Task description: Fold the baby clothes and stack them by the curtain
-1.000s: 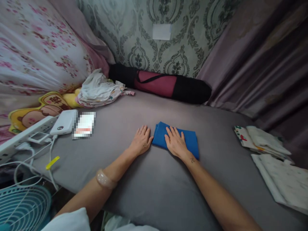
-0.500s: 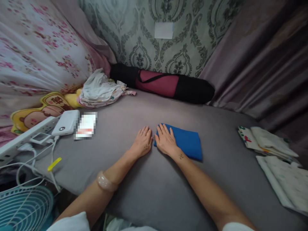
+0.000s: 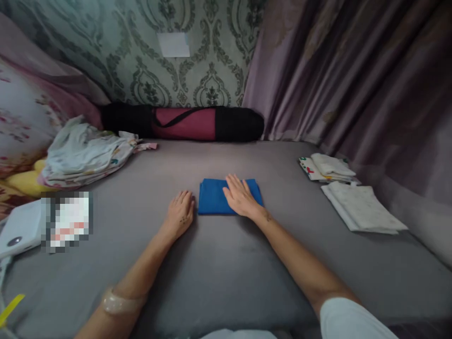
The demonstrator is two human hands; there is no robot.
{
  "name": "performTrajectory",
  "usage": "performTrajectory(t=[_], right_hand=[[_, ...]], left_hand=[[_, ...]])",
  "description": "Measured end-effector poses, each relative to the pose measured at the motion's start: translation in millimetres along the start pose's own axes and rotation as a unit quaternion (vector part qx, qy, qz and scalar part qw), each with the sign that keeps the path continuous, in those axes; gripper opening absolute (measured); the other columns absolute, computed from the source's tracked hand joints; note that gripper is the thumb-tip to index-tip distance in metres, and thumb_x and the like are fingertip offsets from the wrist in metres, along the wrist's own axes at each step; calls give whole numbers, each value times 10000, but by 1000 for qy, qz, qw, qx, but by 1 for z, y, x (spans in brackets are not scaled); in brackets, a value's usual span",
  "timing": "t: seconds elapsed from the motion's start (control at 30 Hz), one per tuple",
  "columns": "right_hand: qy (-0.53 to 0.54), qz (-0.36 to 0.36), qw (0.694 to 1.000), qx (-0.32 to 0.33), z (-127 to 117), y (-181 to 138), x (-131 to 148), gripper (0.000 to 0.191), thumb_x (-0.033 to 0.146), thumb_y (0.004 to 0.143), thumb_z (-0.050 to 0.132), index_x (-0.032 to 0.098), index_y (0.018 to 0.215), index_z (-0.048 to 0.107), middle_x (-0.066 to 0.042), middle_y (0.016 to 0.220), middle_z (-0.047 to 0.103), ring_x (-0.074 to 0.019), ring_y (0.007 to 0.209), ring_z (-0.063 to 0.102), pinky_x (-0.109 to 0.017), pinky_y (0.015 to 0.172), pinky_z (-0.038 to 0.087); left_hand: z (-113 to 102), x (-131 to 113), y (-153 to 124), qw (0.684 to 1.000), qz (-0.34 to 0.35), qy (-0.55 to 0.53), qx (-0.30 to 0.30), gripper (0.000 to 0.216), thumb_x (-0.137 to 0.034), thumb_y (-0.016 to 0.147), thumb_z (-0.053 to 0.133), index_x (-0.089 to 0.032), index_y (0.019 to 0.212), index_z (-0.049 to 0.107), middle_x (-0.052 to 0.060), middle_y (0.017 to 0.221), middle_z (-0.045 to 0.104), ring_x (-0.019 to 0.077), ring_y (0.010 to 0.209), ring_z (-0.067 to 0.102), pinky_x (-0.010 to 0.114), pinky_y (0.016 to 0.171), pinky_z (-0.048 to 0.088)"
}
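Cloth (image 3: 213,195), blue and folded into a flat rectangle, lies under a person's right hand (image 3: 240,195) on a bed dressed in a gray sheet (image 3: 212,263). The right hand is palm down across the bundle's right half, fingers stretched out and the thumb slightly apart. Just left of the cloth, the left hand (image 3: 181,212) rests on the sheet, palm down, fingers close together and loosely extended; what its palm covers is hidden. A pale bangle (image 3: 118,303) circles the forearm behind it.

Well to the right of the right hand sit a patterned folded cloth (image 3: 328,167) and, nearer the person, a whitish folded cloth (image 3: 367,207). Beyond both hands, a long black-and-maroon bag (image 3: 185,123) lies along the foot of a patterned wall (image 3: 120,56), with a mauve curtain (image 3: 300,84) hanging at its right end. Left of the left hand are a blurred-out item (image 3: 70,223) and, farther out, a white device (image 3: 24,228); ahead of these, a crumpled pale cloth (image 3: 88,155) lies heaped.
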State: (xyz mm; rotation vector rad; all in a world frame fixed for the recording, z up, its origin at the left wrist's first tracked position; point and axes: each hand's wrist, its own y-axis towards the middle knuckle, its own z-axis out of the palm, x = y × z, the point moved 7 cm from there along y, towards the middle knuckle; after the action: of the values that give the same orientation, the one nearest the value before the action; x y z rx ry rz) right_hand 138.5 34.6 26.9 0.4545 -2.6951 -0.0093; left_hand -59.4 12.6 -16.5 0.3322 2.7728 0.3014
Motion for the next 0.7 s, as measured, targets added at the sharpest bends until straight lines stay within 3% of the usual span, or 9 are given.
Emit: performTrajectory(t=[0.13, 0.27, 0.37, 0.53, 0.7], right_hand=[[-78, 62, 995, -27, 1, -21, -39, 638, 408, 980, 187, 21, 1469, 319, -149, 1551, 263, -255, 1453, 164, -466, 1180, 77], [-95, 62, 993, -24, 11, -25, -46, 647, 426, 981, 192, 12, 1450, 356, -154, 1542, 283, -262, 1447, 187, -460, 1179, 99], [-77, 56, 995, -28, 7, -25, -46, 635, 424, 985, 175, 41, 1455, 363, -136, 1541, 296, -249, 1443, 205, -445, 1176, 127], [-95, 93, 987, -95, -10, -30, -58, 604, 378, 986, 174, 52, 1464, 345, -136, 1558, 253, -254, 1452, 167, -475, 1175, 88], [-91, 119, 988, -46, 2, -31, -68, 625, 387, 978, 200, 18, 1468, 320, -164, 1546, 272, -291, 1434, 219, -471, 1154, 186]], left_hand=[[-4, -30, 8, 998, 49, -4, 31, 523, -343, 976, 225, -97, 1393, 423, 149, 1481, 414, 275, 1406, 310, 452, 1120, 312], [-1, -61, 15, 993, 69, 18, 98, 494, -323, 981, 261, -122, 1395, 441, 133, 1475, 427, 268, 1403, 318, 446, 1127, 302], [-3, -75, 22, 992, 54, 39, 107, 452, -289, 976, 290, -105, 1323, 515, 161, 1411, 499, 259, 1352, 406, 404, 1109, 329], [-2, -86, 35, 993, -13, 76, 84, 484, -348, 985, 293, -112, 1373, 460, 180, 1476, 406, 309, 1377, 355, 446, 1091, 334], [12, -80, 39, 993, -47, 54, 92, 491, -394, 985, 294, -150, 1373, 470, 179, 1491, 383, 334, 1382, 338, 482, 1069, 351]])
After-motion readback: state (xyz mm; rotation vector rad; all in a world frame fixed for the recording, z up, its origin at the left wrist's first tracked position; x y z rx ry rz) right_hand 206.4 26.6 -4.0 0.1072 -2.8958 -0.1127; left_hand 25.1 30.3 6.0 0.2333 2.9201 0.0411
